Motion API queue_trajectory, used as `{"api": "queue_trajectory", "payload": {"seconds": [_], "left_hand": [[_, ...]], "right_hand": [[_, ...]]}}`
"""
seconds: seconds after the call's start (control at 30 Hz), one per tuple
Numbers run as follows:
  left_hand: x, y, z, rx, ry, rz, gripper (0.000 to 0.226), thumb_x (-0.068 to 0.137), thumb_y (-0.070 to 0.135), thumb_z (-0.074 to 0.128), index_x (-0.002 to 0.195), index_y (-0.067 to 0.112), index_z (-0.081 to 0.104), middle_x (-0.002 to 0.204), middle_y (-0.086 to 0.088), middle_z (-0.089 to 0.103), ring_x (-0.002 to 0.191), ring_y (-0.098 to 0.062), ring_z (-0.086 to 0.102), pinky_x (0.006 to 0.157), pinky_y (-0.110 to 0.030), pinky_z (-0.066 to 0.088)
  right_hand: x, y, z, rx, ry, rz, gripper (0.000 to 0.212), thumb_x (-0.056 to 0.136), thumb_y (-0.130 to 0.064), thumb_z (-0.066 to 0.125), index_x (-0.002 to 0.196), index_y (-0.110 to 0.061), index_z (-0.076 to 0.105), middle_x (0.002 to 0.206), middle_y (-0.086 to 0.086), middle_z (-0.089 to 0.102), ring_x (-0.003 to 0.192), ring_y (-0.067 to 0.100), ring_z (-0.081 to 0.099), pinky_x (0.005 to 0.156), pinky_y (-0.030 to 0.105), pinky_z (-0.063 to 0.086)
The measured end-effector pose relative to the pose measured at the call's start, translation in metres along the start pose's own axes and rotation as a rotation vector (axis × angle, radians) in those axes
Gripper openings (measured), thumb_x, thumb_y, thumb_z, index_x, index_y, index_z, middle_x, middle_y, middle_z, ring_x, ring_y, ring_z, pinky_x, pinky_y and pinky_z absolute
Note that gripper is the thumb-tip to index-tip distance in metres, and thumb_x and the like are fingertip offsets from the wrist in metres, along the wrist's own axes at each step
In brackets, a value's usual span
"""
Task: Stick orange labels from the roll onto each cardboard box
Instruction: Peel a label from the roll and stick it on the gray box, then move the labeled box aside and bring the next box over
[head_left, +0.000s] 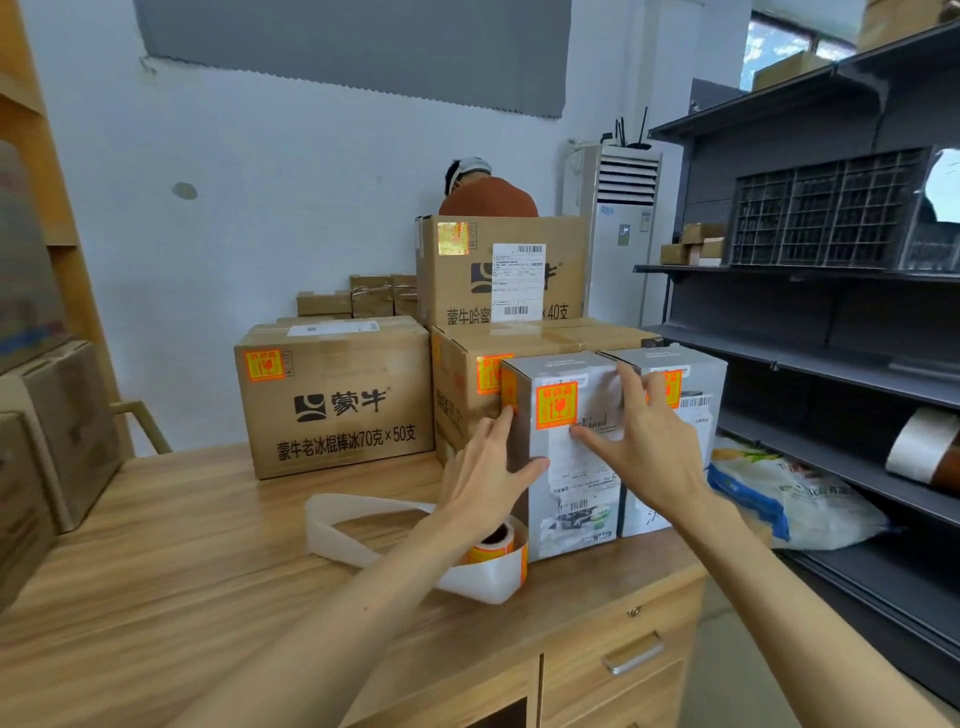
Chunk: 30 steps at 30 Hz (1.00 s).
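Left hand (488, 470) flat, bracing grey box (582, 488); right hand (641, 441) spread, thumb pressing orange label (557, 405) at its ten o'clock. Probably best rubbing centre outward.

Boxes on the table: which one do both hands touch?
The nearer grey box, left of its grey twin: the left hand rests on its side, the right hand on its front.

Stockroom, stacked shipping cartons (337, 400), metal shelving (810, 358), wooden counter (156, 545)
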<state>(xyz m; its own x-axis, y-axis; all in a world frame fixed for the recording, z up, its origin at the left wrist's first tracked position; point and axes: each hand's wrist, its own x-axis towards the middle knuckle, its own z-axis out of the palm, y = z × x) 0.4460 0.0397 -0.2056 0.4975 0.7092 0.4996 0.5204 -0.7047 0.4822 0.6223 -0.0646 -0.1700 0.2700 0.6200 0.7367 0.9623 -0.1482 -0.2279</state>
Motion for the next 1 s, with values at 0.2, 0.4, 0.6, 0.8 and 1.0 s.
{"api": "queue_trajectory", "payload": {"seconds": [0.2, 0.4, 0.6, 0.8, 1.0], "left_hand": [[-0.019, -0.017, -0.069, 0.146, 0.043, 0.060, 0.046, 0.100, 0.052, 0.052, 0.140, 0.029, 0.052, 0.123, 0.007, 0.061, 0.108, -0.017, 0.063, 0.088, -0.039, 0.052], [-0.061, -0.079, -0.179, 0.379, 0.101, -0.035, 0.036, 0.102, 0.045, 0.051, 0.127, 0.023, 0.064, 0.125, 0.008, 0.061, 0.114, -0.015, 0.059, 0.096, -0.040, 0.048], [-0.139, -0.150, -0.308, 0.577, 0.230, -0.253, 0.029, 0.100, 0.044, 0.053, 0.118, 0.025, 0.066, 0.112, 0.007, 0.063, 0.107, -0.018, 0.061, 0.086, -0.038, 0.049], [-0.215, -0.212, -0.405, 0.623, 0.332, -0.485, 0.035, 0.099, 0.043, 0.056, 0.125, 0.022, 0.066, 0.126, 0.002, 0.062, 0.117, -0.019, 0.058, 0.087, -0.037, 0.047], [-0.268, -0.261, -0.468, 0.698, 0.400, -0.648, 0.043, 0.100, 0.042, 0.056, 0.138, 0.025, 0.058, 0.138, -0.003, 0.055, 0.126, -0.023, 0.053, 0.098, -0.040, 0.046]], "right_hand": [[0.001, -0.033, -0.012, -0.046, 0.141, -0.168, 0.045, 0.087, -0.049, 0.068, 0.111, -0.013, 0.059, 0.107, 0.008, 0.054, 0.078, 0.024, 0.058, 0.044, 0.024, 0.037], [0.002, -0.144, 0.007, 0.136, 0.181, -0.390, 0.037, 0.095, -0.041, 0.061, 0.075, -0.011, 0.062, 0.083, 0.004, 0.056, 0.074, 0.024, 0.055, 0.049, 0.029, 0.040], [-0.001, -0.287, 0.052, 0.307, -0.061, -0.488, 0.040, 0.095, -0.051, 0.052, 0.085, -0.014, 0.062, 0.082, -0.003, 0.058, 0.070, 0.021, 0.059, 0.054, 0.036, 0.046], [-0.014, -0.413, 0.092, 0.480, -0.246, -0.561, 0.039, 0.095, -0.054, 0.053, 0.106, -0.019, 0.065, 0.104, -0.002, 0.066, 0.098, 0.022, 0.063, 0.073, 0.036, 0.047], [-0.022, -0.497, 0.121, 0.486, -0.402, -0.555, 0.048, 0.093, -0.057, 0.054, 0.124, -0.021, 0.056, 0.121, 0.004, 0.065, 0.112, 0.028, 0.060, 0.078, 0.037, 0.043]]}}
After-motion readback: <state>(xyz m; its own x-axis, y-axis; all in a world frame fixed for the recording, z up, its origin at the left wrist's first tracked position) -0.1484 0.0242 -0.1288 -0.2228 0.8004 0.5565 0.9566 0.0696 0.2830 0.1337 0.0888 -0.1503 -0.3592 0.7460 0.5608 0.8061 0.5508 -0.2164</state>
